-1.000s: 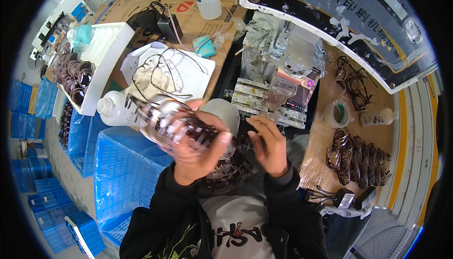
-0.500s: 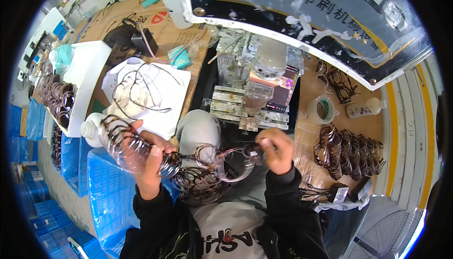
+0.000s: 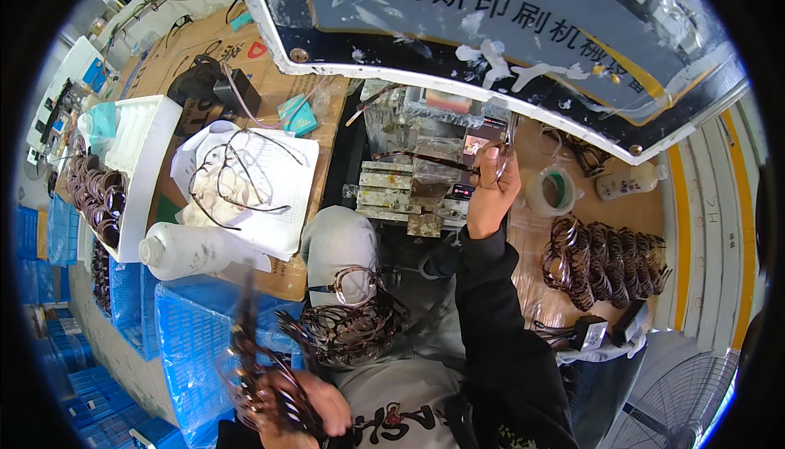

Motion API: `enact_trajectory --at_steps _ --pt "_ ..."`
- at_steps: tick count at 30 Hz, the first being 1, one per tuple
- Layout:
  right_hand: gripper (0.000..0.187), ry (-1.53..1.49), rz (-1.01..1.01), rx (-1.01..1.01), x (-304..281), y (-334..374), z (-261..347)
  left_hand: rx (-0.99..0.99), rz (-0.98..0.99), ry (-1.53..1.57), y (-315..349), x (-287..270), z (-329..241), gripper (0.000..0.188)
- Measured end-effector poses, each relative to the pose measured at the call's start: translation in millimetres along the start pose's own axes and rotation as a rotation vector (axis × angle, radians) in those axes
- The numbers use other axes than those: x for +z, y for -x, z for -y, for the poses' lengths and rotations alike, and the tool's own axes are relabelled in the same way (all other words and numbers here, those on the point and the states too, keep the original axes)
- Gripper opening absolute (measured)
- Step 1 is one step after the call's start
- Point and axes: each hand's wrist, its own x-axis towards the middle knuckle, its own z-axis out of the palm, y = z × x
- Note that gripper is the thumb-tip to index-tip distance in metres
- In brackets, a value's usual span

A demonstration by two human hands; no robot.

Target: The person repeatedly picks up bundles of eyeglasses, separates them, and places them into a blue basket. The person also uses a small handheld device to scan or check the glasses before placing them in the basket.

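My right hand [image 3: 496,190] is raised over the metal fixture, its fingers closed on an eyeglass frame [image 3: 433,160]. One dark temple of that frame stretches left across the metal blocks [image 3: 388,191]. Low on the left, near my body, my left hand [image 3: 315,400] is wrapped round a bundle of tortoiseshell eyeglass frames [image 3: 255,367], partly smeared by motion. A pile of similar frames [image 3: 347,330] rests on my lap between the hands, with one frame's lens rims lying on my grey trouser knee [image 3: 337,240].
A white machine panel [image 3: 458,40] overhangs the far side. Rows of stacked frames [image 3: 605,261], a tape roll [image 3: 550,191] and a small bottle [image 3: 630,181] stand at right. To the left are a white bottle [image 3: 184,251], glasses on paper [image 3: 290,163] and a blue crate [image 3: 192,343].
My right hand has moved from above my lap up to the metal fixture with an eyeglass frame. My left hand has dropped toward my body with the bundle. The view has shifted slightly.
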Motion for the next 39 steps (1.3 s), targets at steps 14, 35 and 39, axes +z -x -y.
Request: enact_trajectory --at_steps 14,35,39 --pt "0.016 0.066 -0.116 0.010 -1.2 27.1 19.0 -0.036 -0.477 0.276 2.4 14.4 15.1 0.067" --pt "0.041 0.512 0.576 -0.771 20.9 129.4 94.3 0.305 -0.611 -0.296 -55.5 -14.9 24.6 0.098" --pt "0.048 0.421 0.577 -0.753 30.3 139.8 86.4 0.499 -0.517 -0.124 -56.4 -14.8 35.5 0.090"
